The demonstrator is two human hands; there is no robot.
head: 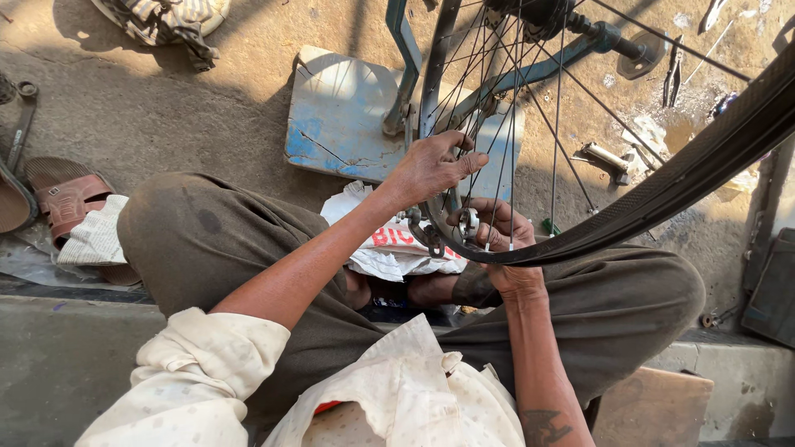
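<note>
A spoked bicycle wheel (530, 108) with a black tyre (696, 170) stands in a blue truing stand (406, 66) in front of my knees. My left hand (431, 170) grips the rim at its near lower edge, fingers wrapped over it. Just to its right, my right hand (501, 232) is closed on a small round metal spoke wrench (469, 222) held at a spoke where it meets the rim.
The stand rests on a blue painted board (339, 116) on the dirt ground. Crumpled paper (389, 248) lies between my feet. Brown sandals (70, 199) and a cloth (95, 236) sit left. Pliers (672, 79) and metal parts (609, 157) lie at right.
</note>
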